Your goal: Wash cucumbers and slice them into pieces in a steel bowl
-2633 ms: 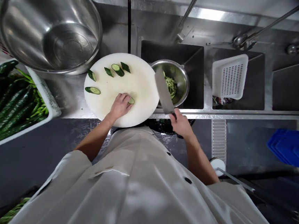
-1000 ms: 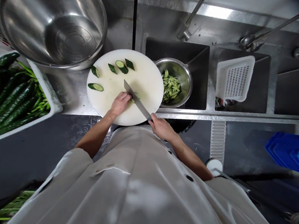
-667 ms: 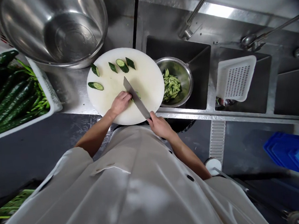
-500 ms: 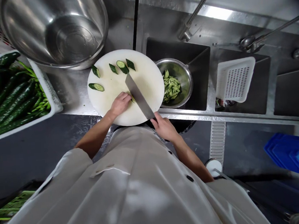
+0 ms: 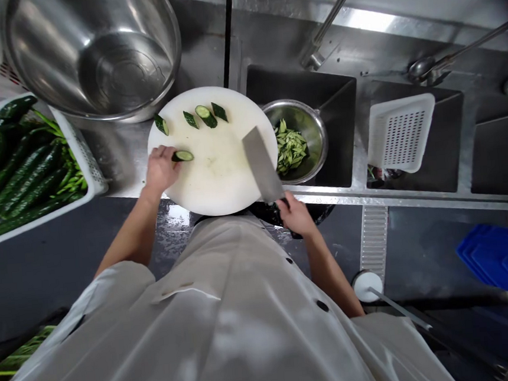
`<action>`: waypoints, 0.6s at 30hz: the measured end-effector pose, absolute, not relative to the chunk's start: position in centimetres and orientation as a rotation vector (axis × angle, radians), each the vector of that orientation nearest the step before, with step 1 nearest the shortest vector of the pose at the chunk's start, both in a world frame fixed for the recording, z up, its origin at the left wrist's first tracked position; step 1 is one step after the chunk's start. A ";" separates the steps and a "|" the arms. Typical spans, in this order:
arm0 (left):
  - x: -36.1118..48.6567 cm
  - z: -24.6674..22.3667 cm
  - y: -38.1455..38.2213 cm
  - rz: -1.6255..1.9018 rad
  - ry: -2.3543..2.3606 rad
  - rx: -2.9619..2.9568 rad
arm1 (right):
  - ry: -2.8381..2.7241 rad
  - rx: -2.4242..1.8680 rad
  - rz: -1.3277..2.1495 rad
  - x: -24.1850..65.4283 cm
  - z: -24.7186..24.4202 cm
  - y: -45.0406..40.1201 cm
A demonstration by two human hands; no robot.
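Head view, left hand (image 5: 161,168): fingers and thumb close around the near end of a cucumber piece, apparently grasping it at the left side of the board.
Cucumber piece (image 5: 183,156): lies on the left part of the white chopping board, its pale cut face showing, dark skin partly under the fingers.
Right hand (image 5: 295,215): clenched around the handle of the knife, out past the board's near right edge.
Knife (image 5: 262,166): wide blade slanting up and left, over the board's right side and well apart from the cucumber piece.
Chopping board (image 5: 209,191): on the steel table (image 5: 118,167), its middle faintly smeared green, with four other cucumber chunks (image 5: 206,116) along the far side.
Steel bowl (image 5: 319,140): in the sink (image 5: 337,133) just beside the board, with green slices (image 5: 292,147) inside.
White crate (image 5: 95,176): at far left, full of whole cucumbers (image 5: 25,175).
Cutting: seems to be between cuts, a chunk being taken up for slicing; the next move calls for a steady hold on it, fingertips tucked clear of the blade.
Writing: no brand, label or lettering can be read.
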State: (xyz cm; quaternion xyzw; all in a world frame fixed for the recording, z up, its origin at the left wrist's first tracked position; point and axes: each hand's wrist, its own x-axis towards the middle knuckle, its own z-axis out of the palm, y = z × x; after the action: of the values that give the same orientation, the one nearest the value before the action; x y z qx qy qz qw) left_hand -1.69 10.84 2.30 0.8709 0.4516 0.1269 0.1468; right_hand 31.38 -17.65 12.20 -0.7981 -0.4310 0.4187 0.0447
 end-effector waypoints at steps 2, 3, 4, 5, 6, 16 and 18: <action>1.0 1.2 8.8 0.420 1.068 2.523 | -1.130 -2.507 1.244 33.9 12.4 -18.4; 2.4 0.9 7.9 0.423 0.950 2.526 | -1.080 -2.535 1.204 34.8 12.7 -18.7; 3.6 0.8 7.2 0.411 0.845 2.524 | -1.059 -2.558 1.157 35.5 13.0 -19.0; 4.6 0.7 6.7 0.391 0.762 2.522 | -1.058 -2.573 1.117 35.8 13.4 -19.3; 5.5 0.8 6.4 0.375 0.706 2.522 | -1.072 -2.582 1.090 35.8 13.8 -19.6; 5.7 2.5 5.5 0.477 0.497 2.584 | -1.713 -2.462 1.235 28.6 14.9 -19.0; 5.9 2.2 4.9 0.478 0.489 2.577 | -1.805 -2.481 1.252 27.8 15.6 -18.5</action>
State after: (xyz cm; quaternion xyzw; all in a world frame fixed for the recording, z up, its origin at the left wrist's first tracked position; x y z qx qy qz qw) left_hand 5.92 4.90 2.20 0.9394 0.1783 0.1741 0.2356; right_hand 27.83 -18.48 15.57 -0.7460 -0.5426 0.3764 -0.0858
